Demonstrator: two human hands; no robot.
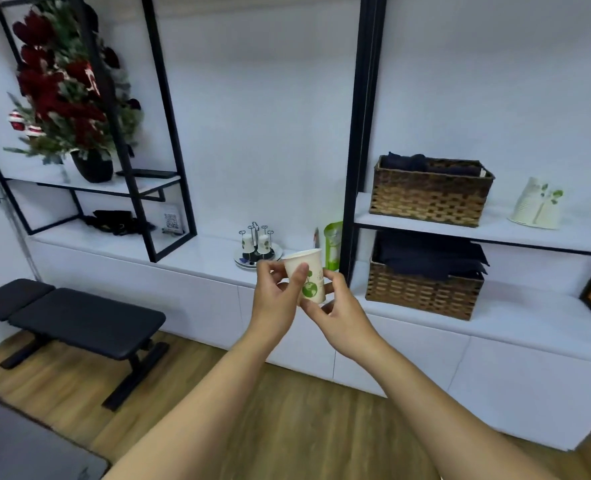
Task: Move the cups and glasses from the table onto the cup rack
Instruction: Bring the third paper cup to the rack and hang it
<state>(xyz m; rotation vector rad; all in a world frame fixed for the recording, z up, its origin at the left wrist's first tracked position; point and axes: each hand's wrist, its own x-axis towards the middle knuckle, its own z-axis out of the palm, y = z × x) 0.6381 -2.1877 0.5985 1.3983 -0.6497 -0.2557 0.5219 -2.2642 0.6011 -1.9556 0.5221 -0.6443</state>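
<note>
Both hands up front: left hand [277, 292] and right hand [339, 306] each have a pinching grip on the white paper cup with green globe print [306, 276], wire cup rack [257, 245] at 11 o'clock on the white counter [197, 254].

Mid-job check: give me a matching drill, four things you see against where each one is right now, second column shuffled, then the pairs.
Things:
1. paper cup with green globe print
2. cup rack
3. upper wicker basket
4. flower arrangement

Places:
A. top left shelf, in a dark vase
B. held between the left hand and right hand
C. on the white counter, two cups already on its pegs
D. right-hand shelf, dark cloth inside

Pairs: 1-B, 2-C, 3-D, 4-A
</note>
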